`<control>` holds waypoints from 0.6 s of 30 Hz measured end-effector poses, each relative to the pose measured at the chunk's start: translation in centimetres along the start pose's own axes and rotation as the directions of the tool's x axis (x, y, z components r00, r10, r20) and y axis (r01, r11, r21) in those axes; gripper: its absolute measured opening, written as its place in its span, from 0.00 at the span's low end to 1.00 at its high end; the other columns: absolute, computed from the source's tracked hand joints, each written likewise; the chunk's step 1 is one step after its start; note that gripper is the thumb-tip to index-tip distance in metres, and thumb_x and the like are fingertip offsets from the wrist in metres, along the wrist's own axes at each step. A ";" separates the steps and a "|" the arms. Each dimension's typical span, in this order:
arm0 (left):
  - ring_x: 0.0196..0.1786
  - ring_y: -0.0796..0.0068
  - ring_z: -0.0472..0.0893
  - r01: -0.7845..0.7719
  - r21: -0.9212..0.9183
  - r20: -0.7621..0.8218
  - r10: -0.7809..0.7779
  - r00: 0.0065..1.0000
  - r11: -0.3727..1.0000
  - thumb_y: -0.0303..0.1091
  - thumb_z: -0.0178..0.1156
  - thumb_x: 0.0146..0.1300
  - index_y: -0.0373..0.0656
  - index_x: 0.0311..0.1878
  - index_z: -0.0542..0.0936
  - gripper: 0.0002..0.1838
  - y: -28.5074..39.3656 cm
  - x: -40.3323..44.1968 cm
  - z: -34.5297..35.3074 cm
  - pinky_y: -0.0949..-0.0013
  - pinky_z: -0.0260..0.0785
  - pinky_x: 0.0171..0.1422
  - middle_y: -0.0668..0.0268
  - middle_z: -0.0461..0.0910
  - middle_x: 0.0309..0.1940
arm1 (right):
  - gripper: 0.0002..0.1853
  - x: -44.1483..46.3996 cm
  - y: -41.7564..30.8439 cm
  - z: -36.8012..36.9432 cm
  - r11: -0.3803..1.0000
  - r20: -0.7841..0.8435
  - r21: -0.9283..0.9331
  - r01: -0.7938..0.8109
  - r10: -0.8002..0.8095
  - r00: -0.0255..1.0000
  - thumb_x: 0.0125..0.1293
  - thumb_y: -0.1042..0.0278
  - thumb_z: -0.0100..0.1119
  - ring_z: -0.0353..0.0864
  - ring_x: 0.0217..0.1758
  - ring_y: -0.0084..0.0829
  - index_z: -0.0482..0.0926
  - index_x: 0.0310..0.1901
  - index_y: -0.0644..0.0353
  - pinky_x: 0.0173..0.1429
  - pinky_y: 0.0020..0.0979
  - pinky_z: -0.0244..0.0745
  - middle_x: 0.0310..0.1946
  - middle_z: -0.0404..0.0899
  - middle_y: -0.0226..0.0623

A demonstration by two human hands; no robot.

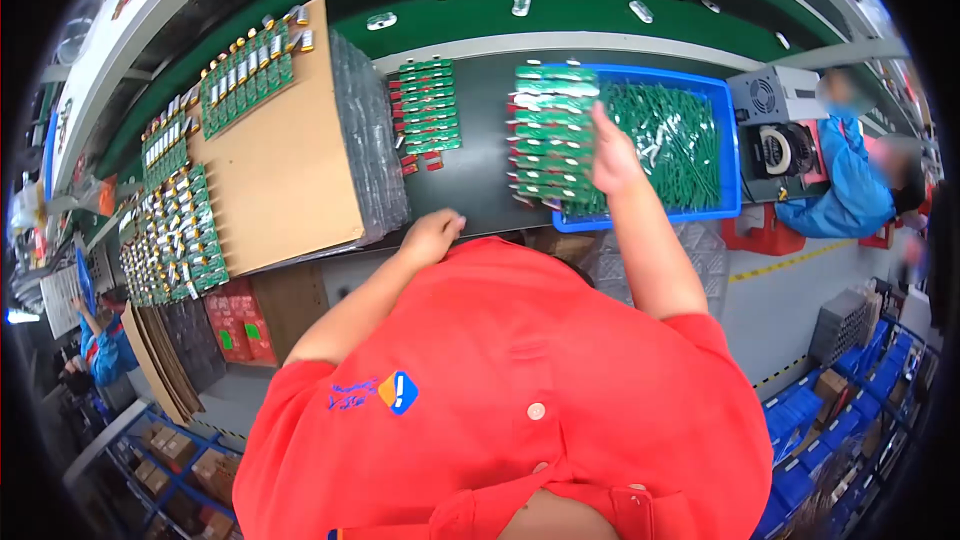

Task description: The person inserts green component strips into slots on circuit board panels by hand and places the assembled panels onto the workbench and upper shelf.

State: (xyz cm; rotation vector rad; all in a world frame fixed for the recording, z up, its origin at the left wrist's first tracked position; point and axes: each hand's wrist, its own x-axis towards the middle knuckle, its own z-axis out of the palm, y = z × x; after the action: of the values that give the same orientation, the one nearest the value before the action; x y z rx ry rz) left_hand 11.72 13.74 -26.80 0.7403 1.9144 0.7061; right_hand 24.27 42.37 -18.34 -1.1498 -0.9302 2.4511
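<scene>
My right hand grips the right edge of a panel of green circuit boards, thumb on top. The panel has rows of boards with red parts along its left side, and it is held over the left end of a blue bin. Thin green strips fill that bin. My left hand is at the bench's front edge, its fingers curled in and nothing visible in them. Beyond it, a second panel of green boards lies on the dark bench.
At left, a cardboard sheet tops a stack of clear trays, with battery-fitted boards around it. A green conveyor carries small white devices behind the bench. On the right are a grey machine and a co-worker in blue.
</scene>
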 end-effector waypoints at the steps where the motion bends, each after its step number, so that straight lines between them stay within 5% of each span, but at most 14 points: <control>1: 0.37 0.56 0.81 0.027 0.026 -0.020 -0.026 0.999 0.999 0.44 0.51 0.68 0.40 0.37 0.78 0.16 -1.9 -1.5 -0.2 0.60 0.71 0.42 0.55 0.81 0.30 | 0.28 1.9 0.5 1.4 0.998 0.043 0.001 -0.067 0.067 0.997 0.71 0.44 0.43 0.74 0.57 0.43 0.67 0.62 0.58 0.61 0.48 0.69 0.56 0.74 0.44; 5: 0.42 0.50 0.80 0.199 -0.024 -0.152 -0.201 0.968 0.980 0.44 0.52 0.66 0.40 0.42 0.79 0.16 -8.7 -8.3 -0.1 0.58 0.70 0.46 0.50 0.81 0.37 | 0.26 11.9 4.3 2.9 0.978 0.226 0.049 -0.201 0.185 0.956 0.74 0.47 0.38 0.72 0.60 0.44 0.68 0.61 0.60 0.63 0.48 0.66 0.57 0.74 0.44; 8: 0.41 0.49 0.80 0.424 -0.022 -0.237 -0.417 0.877 0.905 0.45 0.53 0.65 0.38 0.42 0.79 0.18 -13.9 -12.6 0.5 0.58 0.71 0.44 0.48 0.81 0.35 | 0.26 13.9 4.1 4.9 0.973 0.128 -0.038 -0.229 0.232 0.964 0.74 0.48 0.38 0.72 0.60 0.44 0.69 0.60 0.62 0.64 0.47 0.66 0.58 0.73 0.44; 10: 0.39 0.50 0.81 0.425 -0.208 -0.309 -0.471 0.826 0.881 0.46 0.53 0.65 0.37 0.43 0.79 0.19 -22.2 -15.7 3.3 0.58 0.71 0.43 0.48 0.81 0.34 | 0.27 16.9 5.4 3.9 0.981 0.030 -0.087 -0.174 0.177 0.984 0.74 0.48 0.37 0.74 0.58 0.46 0.69 0.60 0.63 0.64 0.49 0.66 0.57 0.74 0.44; 11: 0.40 0.51 0.81 0.493 -0.216 -0.279 -0.537 0.796 0.843 0.46 0.53 0.65 0.37 0.43 0.79 0.20 -23.6 -17.6 3.6 0.57 0.71 0.44 0.48 0.81 0.34 | 0.29 19.0 6.9 3.1 0.959 -0.053 -0.279 -0.040 0.026 0.998 0.72 0.47 0.42 0.72 0.61 0.50 0.66 0.62 0.66 0.67 0.48 0.63 0.58 0.72 0.51; 12: 0.40 0.52 0.82 0.560 -0.229 -0.255 -0.604 0.755 0.796 0.47 0.52 0.66 0.37 0.43 0.79 0.20 -24.8 -19.5 3.9 0.57 0.72 0.44 0.48 0.82 0.34 | 0.31 21.2 8.0 1.7 0.725 -0.087 -0.686 0.060 -0.164 0.983 0.70 0.48 0.45 0.68 0.63 0.52 0.64 0.63 0.68 0.68 0.47 0.60 0.60 0.69 0.55; 13: 0.40 0.52 0.82 0.561 -0.258 -0.273 -0.616 0.738 0.787 0.47 0.52 0.66 0.37 0.43 0.79 0.20 -29.5 -21.1 5.5 0.57 0.72 0.44 0.48 0.82 0.34 | 0.34 21.7 7.9 2.4 0.318 -0.010 -0.942 0.108 -0.347 0.938 0.68 0.48 0.49 0.65 0.66 0.54 0.63 0.64 0.71 0.70 0.45 0.58 0.61 0.67 0.59; 16: 0.41 0.51 0.82 0.708 -0.140 -0.286 -0.713 0.640 0.692 0.46 0.53 0.65 0.37 0.41 0.80 0.19 -36.9 -25.0 8.1 0.56 0.72 0.45 0.48 0.82 0.35 | 0.35 18.7 9.0 5.4 0.042 0.255 -0.937 0.346 -0.594 0.763 0.63 0.54 0.57 0.58 0.70 0.54 0.62 0.63 0.73 0.73 0.43 0.53 0.64 0.61 0.64; 18: 0.42 0.48 0.81 0.691 -0.095 -0.215 -0.693 0.688 0.716 0.47 0.54 0.65 0.38 0.39 0.81 0.19 -36.0 -25.9 5.7 0.54 0.72 0.46 0.48 0.82 0.35 | 0.32 16.9 8.8 7.4 -0.111 0.404 -0.881 0.460 -0.682 0.610 0.64 0.58 0.59 0.63 0.67 0.51 0.63 0.64 0.69 0.71 0.41 0.57 0.63 0.65 0.58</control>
State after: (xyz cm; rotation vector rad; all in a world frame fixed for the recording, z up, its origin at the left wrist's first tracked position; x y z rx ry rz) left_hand 19.47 -27.93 -41.00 -0.1294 2.1918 0.3138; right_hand 7.86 40.84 -30.46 -0.7787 -2.4190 0.7315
